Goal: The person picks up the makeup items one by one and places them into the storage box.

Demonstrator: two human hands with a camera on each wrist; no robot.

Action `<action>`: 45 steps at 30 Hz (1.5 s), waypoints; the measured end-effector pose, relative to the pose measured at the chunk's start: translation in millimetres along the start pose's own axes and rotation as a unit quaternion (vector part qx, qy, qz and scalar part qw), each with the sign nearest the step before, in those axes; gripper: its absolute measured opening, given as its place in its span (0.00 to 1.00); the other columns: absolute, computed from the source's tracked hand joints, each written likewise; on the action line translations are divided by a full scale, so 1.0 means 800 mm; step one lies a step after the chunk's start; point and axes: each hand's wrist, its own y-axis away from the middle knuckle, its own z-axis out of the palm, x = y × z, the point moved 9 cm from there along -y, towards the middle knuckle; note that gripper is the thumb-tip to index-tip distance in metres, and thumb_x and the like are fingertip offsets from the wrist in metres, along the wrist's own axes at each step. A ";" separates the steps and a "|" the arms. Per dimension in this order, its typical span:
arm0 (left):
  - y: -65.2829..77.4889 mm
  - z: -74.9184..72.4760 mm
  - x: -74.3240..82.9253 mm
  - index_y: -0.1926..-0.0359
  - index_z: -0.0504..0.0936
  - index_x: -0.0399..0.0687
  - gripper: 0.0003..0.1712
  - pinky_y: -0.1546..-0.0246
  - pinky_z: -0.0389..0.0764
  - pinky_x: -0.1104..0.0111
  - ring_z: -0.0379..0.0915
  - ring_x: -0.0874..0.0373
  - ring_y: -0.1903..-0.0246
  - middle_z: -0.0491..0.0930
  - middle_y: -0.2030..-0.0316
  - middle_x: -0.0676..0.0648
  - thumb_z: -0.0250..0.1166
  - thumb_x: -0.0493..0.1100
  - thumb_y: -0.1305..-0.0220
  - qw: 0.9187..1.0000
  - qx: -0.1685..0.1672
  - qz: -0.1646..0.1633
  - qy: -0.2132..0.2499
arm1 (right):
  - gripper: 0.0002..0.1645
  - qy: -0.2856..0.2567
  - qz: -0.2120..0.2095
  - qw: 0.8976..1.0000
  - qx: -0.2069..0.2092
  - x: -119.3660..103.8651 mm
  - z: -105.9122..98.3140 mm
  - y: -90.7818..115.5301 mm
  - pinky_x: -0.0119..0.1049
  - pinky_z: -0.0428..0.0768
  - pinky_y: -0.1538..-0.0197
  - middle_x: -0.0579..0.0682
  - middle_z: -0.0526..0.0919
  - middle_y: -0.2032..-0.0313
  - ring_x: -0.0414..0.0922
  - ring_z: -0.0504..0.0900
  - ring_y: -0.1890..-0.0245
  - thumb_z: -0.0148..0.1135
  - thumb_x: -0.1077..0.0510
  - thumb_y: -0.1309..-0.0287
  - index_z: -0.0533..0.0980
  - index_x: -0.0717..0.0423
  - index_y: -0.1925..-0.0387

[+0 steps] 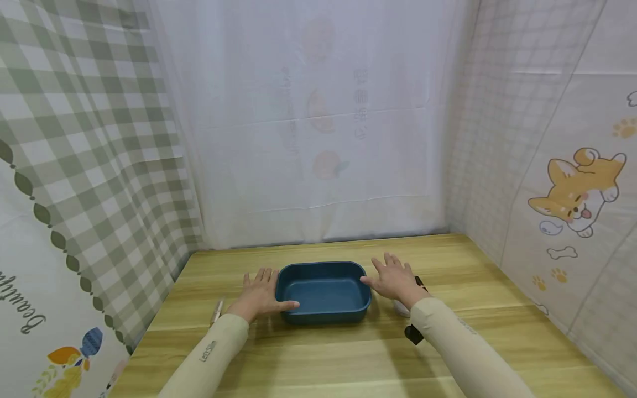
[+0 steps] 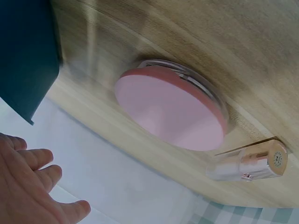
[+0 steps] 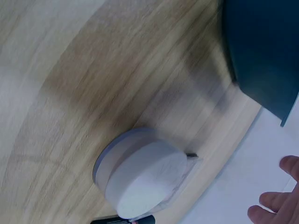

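Note:
A dark blue rectangular tub (image 1: 325, 293) stands on the table between my two hands. My left hand (image 1: 260, 296) is at its left side with fingers spread, the thumb reaching over the near left rim in the head view. My right hand (image 1: 393, 280) hovers by the right side, fingers straight and apart, holding nothing. In both wrist views a gap shows between fingers and tub wall. Below the left wrist lies a round container with a pink lid (image 2: 170, 109). A round white-lidded jar (image 3: 145, 179) sits under the right wrist, mostly hidden by the arm in the head view.
A small clear bottle with a tan end (image 2: 264, 161) lies left of the pink-lidded container. Black objects (image 1: 414, 334) lie by the right forearm, partly covered; their kind is unclear. Cloth curtains (image 1: 318, 138) enclose the wooden table (image 1: 328, 365) at the back and both sides.

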 end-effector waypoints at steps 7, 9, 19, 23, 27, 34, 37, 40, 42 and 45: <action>0.004 0.001 -0.005 0.24 0.55 0.37 0.67 0.34 0.44 0.34 0.47 0.38 0.27 0.54 0.27 0.34 0.56 0.83 0.49 1.000 0.006 0.000 -0.007 | 0.43 -0.009 0.003 0.999 -0.043 -0.009 0.012 0.002 0.68 0.60 0.37 0.69 0.60 0.30 0.67 0.60 0.32 0.51 0.33 0.32 0.65 0.58 0.28; 0.005 0.002 -0.007 0.24 0.56 0.38 0.67 0.34 0.44 0.34 0.47 0.38 0.27 0.55 0.27 0.34 0.56 0.83 0.49 1.000 0.008 0.000 -0.008 | 0.42 -0.008 0.008 0.999 -0.051 -0.011 0.014 0.003 0.67 0.63 0.39 0.67 0.65 0.32 0.66 0.64 0.33 0.52 0.34 0.32 0.65 0.58 0.29; 0.011 -0.004 -0.005 0.24 0.58 0.42 0.65 0.35 0.44 0.33 0.48 0.37 0.27 0.56 0.27 0.33 0.56 0.83 0.50 1.000 0.024 0.017 0.002 | 0.32 -0.046 0.007 0.998 -0.035 -0.027 0.010 0.006 0.57 0.74 0.44 0.58 0.83 0.50 0.57 0.80 0.48 0.59 0.46 0.32 0.72 0.63 0.36; 0.013 -0.007 -0.002 0.24 0.57 0.43 0.65 0.35 0.45 0.33 0.48 0.37 0.27 0.56 0.28 0.33 0.56 0.83 0.50 0.999 0.027 0.023 0.002 | 0.30 -0.062 0.003 0.998 -0.025 -0.030 0.007 0.007 0.55 0.76 0.48 0.54 0.84 0.57 0.54 0.82 0.54 0.60 0.51 0.32 0.72 0.64 0.36; 0.016 -0.007 -0.004 0.25 0.58 0.42 0.64 0.35 0.46 0.33 0.49 0.37 0.28 0.57 0.28 0.33 0.56 0.82 0.49 0.999 0.030 0.024 -0.002 | 0.30 -0.082 0.000 0.996 -0.024 -0.030 0.008 0.008 0.53 0.78 0.50 0.53 0.84 0.59 0.52 0.82 0.56 0.61 0.54 0.33 0.70 0.66 0.35; 0.028 -0.004 -0.017 0.25 0.58 0.40 0.63 0.35 0.44 0.33 0.49 0.36 0.28 0.57 0.28 0.32 0.56 0.81 0.46 0.999 0.031 0.018 0.009 | 0.32 -0.108 -0.001 0.994 -0.033 -0.028 0.014 0.009 0.50 0.79 0.55 0.49 0.83 0.64 0.47 0.81 0.62 0.61 0.56 0.34 0.68 0.67 0.34; 0.035 -0.007 -0.024 0.25 0.58 0.40 0.63 0.35 0.43 0.32 0.49 0.35 0.28 0.57 0.28 0.31 0.57 0.81 0.47 0.999 0.034 0.015 0.020 | 0.32 -0.111 0.000 0.993 -0.030 -0.028 0.015 0.008 0.49 0.78 0.56 0.49 0.82 0.65 0.46 0.81 0.63 0.61 0.56 0.34 0.68 0.66 0.33; 0.041 -0.009 -0.032 0.25 0.59 0.40 0.62 0.35 0.44 0.33 0.49 0.36 0.28 0.58 0.29 0.31 0.56 0.81 0.46 0.999 0.039 0.012 0.023 | 0.32 -0.110 0.000 0.994 -0.025 -0.026 0.018 0.008 0.48 0.78 0.59 0.49 0.82 0.65 0.45 0.80 0.65 0.61 0.56 0.35 0.68 0.65 0.33; 0.045 -0.011 -0.037 0.26 0.60 0.39 0.62 0.35 0.45 0.33 0.50 0.36 0.28 0.59 0.29 0.31 0.56 0.80 0.46 0.999 0.046 0.012 0.022 | 0.32 -0.113 0.004 0.993 -0.022 -0.026 0.019 0.008 0.47 0.77 0.60 0.48 0.81 0.65 0.44 0.79 0.66 0.61 0.56 0.34 0.68 0.64 0.32; 0.051 -0.014 -0.046 0.26 0.61 0.38 0.61 0.36 0.46 0.32 0.51 0.35 0.29 0.60 0.30 0.31 0.56 0.80 0.46 0.998 0.058 0.013 0.019 | 0.32 -0.118 0.004 0.993 -0.019 -0.025 0.021 0.009 0.45 0.76 0.63 0.48 0.81 0.63 0.43 0.78 0.67 0.60 0.55 0.33 0.67 0.64 0.32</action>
